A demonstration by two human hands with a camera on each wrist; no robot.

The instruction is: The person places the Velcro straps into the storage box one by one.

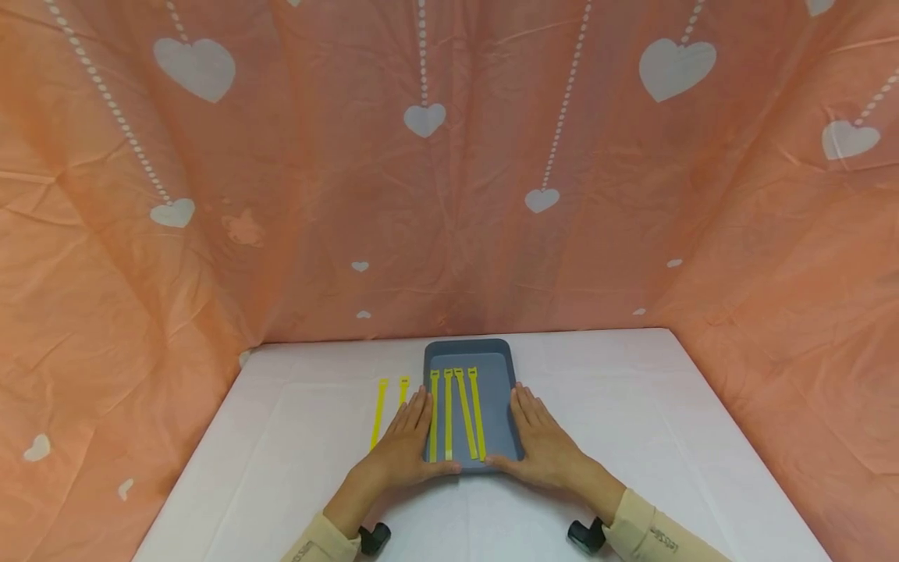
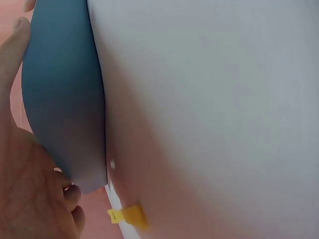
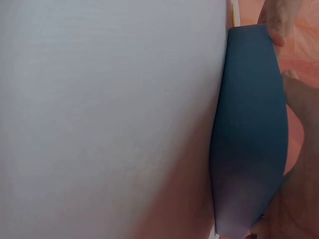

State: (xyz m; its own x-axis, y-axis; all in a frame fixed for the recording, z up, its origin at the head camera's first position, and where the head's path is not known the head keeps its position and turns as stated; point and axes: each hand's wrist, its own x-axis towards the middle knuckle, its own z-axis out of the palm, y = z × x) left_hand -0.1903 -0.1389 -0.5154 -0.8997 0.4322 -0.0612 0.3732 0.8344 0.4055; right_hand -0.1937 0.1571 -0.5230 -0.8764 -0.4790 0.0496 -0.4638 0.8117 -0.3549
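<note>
A grey-blue rectangular tray (image 1: 497, 414) lies on the white table with its long sides running away from me. Several yellow cable ties (image 1: 449, 414) lie lengthwise in it, heads at the far end. My left hand (image 1: 402, 449) rests along the tray's left side, fingers straight, thumb at the near rim. Mirroring it, my right hand (image 1: 551, 451) touches the right side with straight fingers and its thumb at the near rim. Both wrist views show the tray's near wall (image 2: 65, 94) beside the palms. Two more yellow ties (image 1: 379, 410) lie left of the tray, partly behind the left hand.
The white table (image 1: 632, 421) extends to both sides of the tray. Orange curtains (image 1: 449, 250) with white hearts enclose its back and sides. A black wrist device (image 1: 375, 538) sits under the left cuff, and another (image 1: 586, 536) under the right.
</note>
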